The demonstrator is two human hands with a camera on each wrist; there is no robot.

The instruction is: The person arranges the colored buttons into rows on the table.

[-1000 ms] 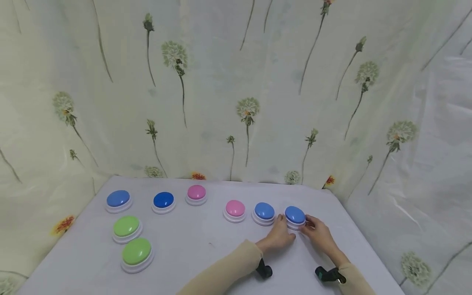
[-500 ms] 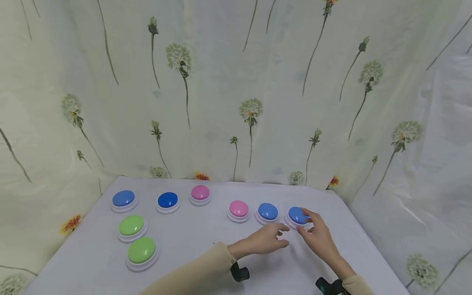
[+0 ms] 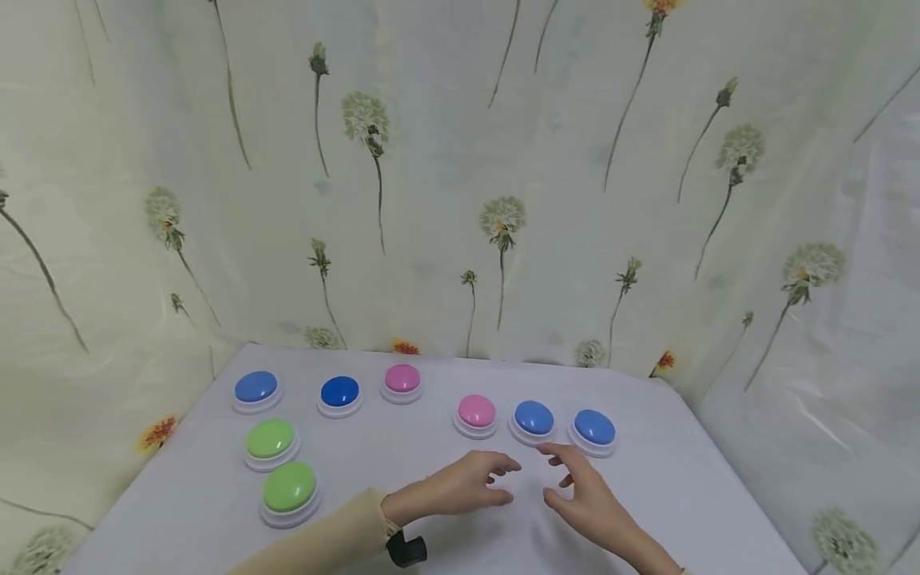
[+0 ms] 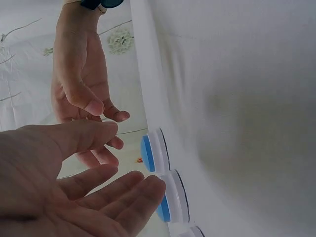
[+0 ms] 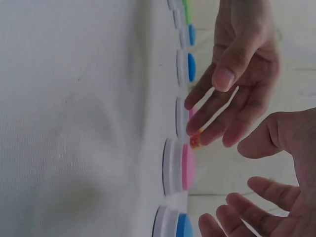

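In the head view my left hand (image 3: 460,485) hovers over the table in front of the right-hand pink button (image 3: 477,411), fingers loosely bent and holding nothing. My right hand (image 3: 585,499) faces it across a gap, also holding nothing, in front of two blue buttons: one at the middle right (image 3: 533,418) and one at the far right (image 3: 594,429). Each button is a coloured dome on a round white base. Both wrist views show the hands apart from the buttons. In the right wrist view a pink button (image 5: 187,167) lies beyond the fingers.
On the left stand two green buttons, one farther back (image 3: 270,439) and one nearer (image 3: 289,487). Behind them are a light blue button (image 3: 255,387), a darker blue button (image 3: 340,393) and another pink button (image 3: 402,379). A flowered curtain (image 3: 431,160) hangs behind the white table (image 3: 402,447).
My right hand has let go of the far-right blue button and drawn back to the left. My left hand has come away from the blue buttons and moved left. The view has shifted slightly.
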